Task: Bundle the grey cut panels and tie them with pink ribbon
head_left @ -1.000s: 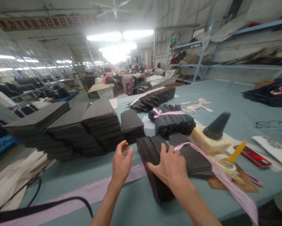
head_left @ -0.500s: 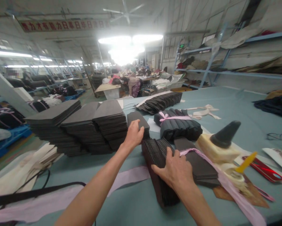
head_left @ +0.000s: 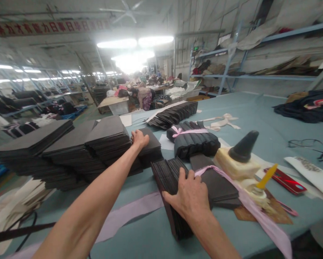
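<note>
My right hand (head_left: 189, 196) lies with fingers spread on an upright bundle of black fabric pieces (head_left: 169, 187) standing on edge near the table's front. My left hand (head_left: 139, 138) reaches far forward, its fingers curled on the top of a small flat stack of black pieces (head_left: 152, 147). A pink ribbon strip (head_left: 131, 212) lies flat under the upright bundle. Another pink ribbon (head_left: 247, 205) drapes over a flat black stack (head_left: 218, 183) to the right.
Tall piles of black sheets (head_left: 69, 151) fill the left of the blue-grey table (head_left: 258, 115). A black bundle tied with a pink bow (head_left: 193, 142), a black cone on a foam block (head_left: 241, 154), a red phone (head_left: 285, 180) and dark cloth (head_left: 307, 108) lie to the right. A person bends over in the background.
My left hand has stretched forward from beside the upright bundle to the small flat stack and closed its fingers on it. My right hand has stayed on the upright bundle.
</note>
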The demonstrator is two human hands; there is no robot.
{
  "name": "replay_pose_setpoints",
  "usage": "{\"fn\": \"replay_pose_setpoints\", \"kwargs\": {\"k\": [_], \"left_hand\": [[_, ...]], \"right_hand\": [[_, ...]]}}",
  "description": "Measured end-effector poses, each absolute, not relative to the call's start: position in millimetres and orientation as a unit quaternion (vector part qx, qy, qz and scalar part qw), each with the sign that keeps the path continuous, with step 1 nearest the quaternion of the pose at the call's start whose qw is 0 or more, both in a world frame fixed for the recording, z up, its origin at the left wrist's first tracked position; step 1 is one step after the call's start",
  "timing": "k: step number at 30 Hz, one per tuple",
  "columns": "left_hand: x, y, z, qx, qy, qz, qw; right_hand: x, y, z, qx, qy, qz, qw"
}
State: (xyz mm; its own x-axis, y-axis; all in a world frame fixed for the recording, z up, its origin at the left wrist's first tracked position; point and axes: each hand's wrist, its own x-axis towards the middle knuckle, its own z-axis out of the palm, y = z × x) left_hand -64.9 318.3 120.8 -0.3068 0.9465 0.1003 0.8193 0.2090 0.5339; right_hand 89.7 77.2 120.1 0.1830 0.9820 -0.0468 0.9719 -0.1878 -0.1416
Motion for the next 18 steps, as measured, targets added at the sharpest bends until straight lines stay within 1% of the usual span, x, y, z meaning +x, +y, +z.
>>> {"fn": "replay_pose_setpoints", "kwargs": {"k": [11,15,18], "left_hand": [[-64.3,333.8,108.7,0.527,0.809,0.219,0.142],[-58.2,327.2,110.3,0.565,0.789,0.215,0.11],[-55.6,319.9,117.0,0.64,0.737,0.199,0.089]], "right_hand": [[92.2,78.9,119.8,-0.766,-0.637,0.078,0.044],[92.5,78.1,120.8,-0.766,-0.636,0.082,0.043],[92.9,77.4,120.4,-0.766,-0.637,0.078,0.041]]}}
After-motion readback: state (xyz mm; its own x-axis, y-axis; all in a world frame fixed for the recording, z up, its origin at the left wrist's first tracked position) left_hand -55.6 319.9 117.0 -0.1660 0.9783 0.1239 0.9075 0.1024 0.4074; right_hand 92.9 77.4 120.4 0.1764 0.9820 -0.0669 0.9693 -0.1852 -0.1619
